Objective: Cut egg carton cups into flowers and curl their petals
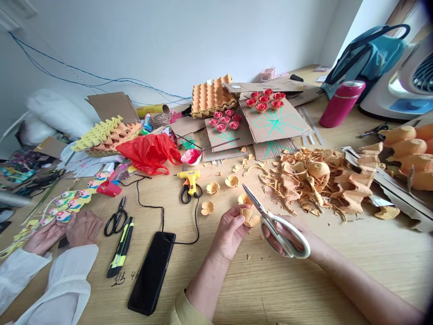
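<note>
Through the distant head camera I see the left hand [230, 230] pinching a small tan carton cup [248, 218] between thumb and fingers, while the right hand [291, 238] grips white-handled scissors [268, 218], their blades pointing up and left just beside the cup. Near them on the wooden table [372, 266] I make out petal-shaped cups [213, 189], with heaped carton scraps [291, 185] to the right and a yellow glue gun [190, 179] and black phone [152, 273] to the left. Farther out, red flowers [262, 107] sit on cardboard [291, 124], and another person's white-sleeved hands [83, 229] touch a painted strip [73, 204] at far left.
</note>
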Demonstrator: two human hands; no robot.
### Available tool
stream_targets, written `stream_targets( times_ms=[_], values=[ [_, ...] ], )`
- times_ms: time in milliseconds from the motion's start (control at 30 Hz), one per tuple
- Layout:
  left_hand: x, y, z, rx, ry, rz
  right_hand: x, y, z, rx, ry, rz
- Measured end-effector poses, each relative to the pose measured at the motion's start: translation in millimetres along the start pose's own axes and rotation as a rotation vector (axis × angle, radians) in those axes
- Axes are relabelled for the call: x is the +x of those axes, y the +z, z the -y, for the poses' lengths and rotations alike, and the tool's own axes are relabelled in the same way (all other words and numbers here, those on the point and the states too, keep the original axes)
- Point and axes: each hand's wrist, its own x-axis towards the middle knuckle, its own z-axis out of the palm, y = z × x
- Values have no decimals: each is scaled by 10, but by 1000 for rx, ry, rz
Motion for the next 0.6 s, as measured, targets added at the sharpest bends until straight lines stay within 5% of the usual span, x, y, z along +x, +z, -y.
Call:
stream_targets(
  times_ms=[233,400,600],
  values=[
    [20,27,-25,42,135,-113,-20,12,43,-187,11,-58],
    [39,34,-37,108,187,-187,-30,43,71,-603,6,-137],
    [57,1,-42,121,226,-241,-14,19,22,-1083,-161,-201]
  ],
)
